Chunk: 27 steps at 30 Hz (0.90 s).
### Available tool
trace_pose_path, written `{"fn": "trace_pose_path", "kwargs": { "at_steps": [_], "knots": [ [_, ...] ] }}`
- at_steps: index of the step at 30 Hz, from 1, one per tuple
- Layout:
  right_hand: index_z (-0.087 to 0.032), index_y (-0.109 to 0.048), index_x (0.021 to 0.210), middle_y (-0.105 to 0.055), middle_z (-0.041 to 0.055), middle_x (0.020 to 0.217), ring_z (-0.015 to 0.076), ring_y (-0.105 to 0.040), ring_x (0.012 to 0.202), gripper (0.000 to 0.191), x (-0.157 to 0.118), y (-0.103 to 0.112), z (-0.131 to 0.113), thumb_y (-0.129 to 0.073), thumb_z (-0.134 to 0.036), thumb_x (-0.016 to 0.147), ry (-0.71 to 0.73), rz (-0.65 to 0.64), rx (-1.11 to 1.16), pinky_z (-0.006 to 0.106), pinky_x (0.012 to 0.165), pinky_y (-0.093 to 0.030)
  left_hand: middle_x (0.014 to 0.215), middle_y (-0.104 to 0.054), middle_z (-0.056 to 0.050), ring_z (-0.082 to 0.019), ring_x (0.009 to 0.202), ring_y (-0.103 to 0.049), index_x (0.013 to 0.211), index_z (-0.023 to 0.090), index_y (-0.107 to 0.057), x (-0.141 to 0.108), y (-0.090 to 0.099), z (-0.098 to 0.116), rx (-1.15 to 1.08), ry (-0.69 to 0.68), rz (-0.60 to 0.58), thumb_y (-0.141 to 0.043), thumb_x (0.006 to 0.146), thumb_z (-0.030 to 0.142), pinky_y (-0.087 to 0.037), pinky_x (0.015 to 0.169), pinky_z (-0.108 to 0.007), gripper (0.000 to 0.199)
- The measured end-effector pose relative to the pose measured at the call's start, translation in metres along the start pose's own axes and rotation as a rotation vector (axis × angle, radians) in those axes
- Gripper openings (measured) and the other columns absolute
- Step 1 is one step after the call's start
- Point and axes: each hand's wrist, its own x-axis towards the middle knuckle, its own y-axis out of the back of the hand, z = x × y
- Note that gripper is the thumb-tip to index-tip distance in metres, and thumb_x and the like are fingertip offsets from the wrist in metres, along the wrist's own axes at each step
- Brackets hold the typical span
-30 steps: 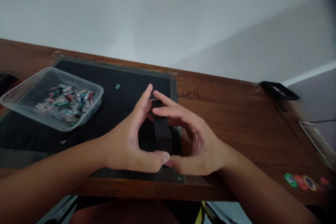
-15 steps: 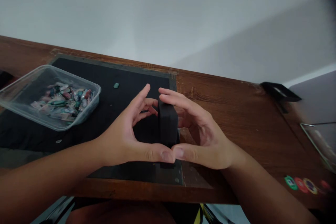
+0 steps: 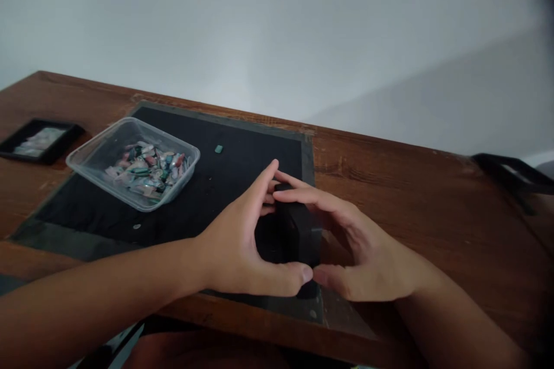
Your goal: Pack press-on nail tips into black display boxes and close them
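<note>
Between my two hands stands a black box-like object (image 3: 303,230), upright on its edge at the right part of the dark mat (image 3: 242,179). My left hand (image 3: 246,242) grips it from the left, the thumb at its near end and the fingers partly hidden behind it. From the right, my right hand (image 3: 359,242) holds the same object, with fingertips over its far top corner and the thumb at the near end. Both thumb tips nearly touch.
A clear plastic container (image 3: 173,199) of mixed stone pieces sits left on the mat. Near it lie a small green stone (image 3: 219,149) and a pale chip (image 3: 137,226). Black trays rest at far left (image 3: 69,138) and far right (image 3: 511,170). A wall rises behind.
The view has shifted left, bringing the left black tray into sight. The black object has turned and tilted slightly in my hands, and my fingertips have come closer together.
</note>
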Motion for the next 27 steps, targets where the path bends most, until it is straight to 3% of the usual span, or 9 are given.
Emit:
{"fn": "trace_pose_path", "kwargs": {
  "at_steps": [5,8,12,16,19,22,27],
  "knots": [
    [-0.04,-0.062,0.147,-0.05,0.0035,0.169,0.0352,-0.039,0.162,0.084,-0.002,-0.01,-0.005,-0.086,-0.013,0.072,0.018,0.061,-0.074,0.051,0.118,-0.056,0.173,-0.033,-0.024,-0.049,0.156,-0.043,0.175,0.022,-0.001,0.0,-0.003,0.01,0.073,0.052,0.005,-0.088,0.07,0.046,-0.038,0.128,-0.068,0.138],
    [-0.043,-0.061,0.146,-0.057,0.001,0.162,0.0311,-0.04,0.161,0.085,-0.004,-0.011,-0.008,-0.082,-0.008,0.071,0.037,0.068,-0.107,0.046,0.12,-0.054,0.176,-0.031,-0.021,-0.048,0.155,-0.045,0.175,0.023,-0.008,0.002,0.004,0.013,0.116,0.028,-0.065,-0.089,0.068,0.046,-0.04,0.129,-0.066,0.136],
    [-0.041,-0.059,0.146,-0.057,0.0017,0.16,0.0319,-0.046,0.157,0.087,-0.006,-0.009,-0.007,-0.08,-0.007,0.07,0.048,0.065,-0.183,0.048,0.124,-0.05,0.177,-0.032,-0.019,-0.049,0.162,-0.034,0.175,0.025,-0.016,0.004,0.013,0.011,0.282,-0.054,-0.114,-0.088,0.07,0.045,-0.035,0.131,-0.068,0.129],
    [-0.038,-0.059,0.146,-0.048,0.0034,0.166,0.0325,-0.05,0.154,0.086,-0.006,-0.008,-0.006,-0.079,-0.008,0.068,0.069,0.058,-0.237,0.045,0.121,-0.051,0.177,-0.03,-0.022,-0.049,0.163,-0.03,0.175,0.022,-0.005,0.004,0.014,0.009,0.443,-0.127,-0.183,-0.087,0.069,0.049,-0.032,0.132,-0.07,0.137],
    [-0.039,-0.061,0.146,-0.053,0.0045,0.158,0.0308,-0.056,0.148,0.087,-0.002,-0.005,-0.005,-0.081,-0.007,0.067,0.082,0.051,-0.204,0.039,0.113,-0.057,0.176,-0.031,-0.024,-0.05,0.163,-0.029,0.174,0.02,-0.003,0.004,0.01,0.008,0.457,-0.124,-0.176,-0.086,0.068,0.052,-0.032,0.131,-0.071,0.139],
    [-0.041,-0.062,0.145,-0.058,0.0051,0.149,0.0298,-0.06,0.143,0.088,0.0,-0.003,-0.003,-0.084,-0.007,0.068,0.078,0.044,-0.162,0.038,0.108,-0.061,0.175,-0.032,-0.025,-0.05,0.161,-0.034,0.173,0.021,-0.005,0.004,0.006,0.006,0.462,-0.129,-0.152,-0.084,0.069,0.052,-0.036,0.128,-0.073,0.134],
    [-0.041,-0.063,0.147,-0.057,0.0064,0.155,0.0316,-0.053,0.15,0.078,0.0,-0.005,0.003,-0.091,-0.02,0.076,0.072,0.066,-0.064,0.044,0.116,-0.056,0.168,-0.046,-0.022,-0.051,0.151,-0.05,0.171,0.027,-0.013,0.004,0.003,0.003,0.45,-0.227,-0.092,-0.081,0.072,0.048,-0.047,0.118,-0.073,0.122]
  ]
}}
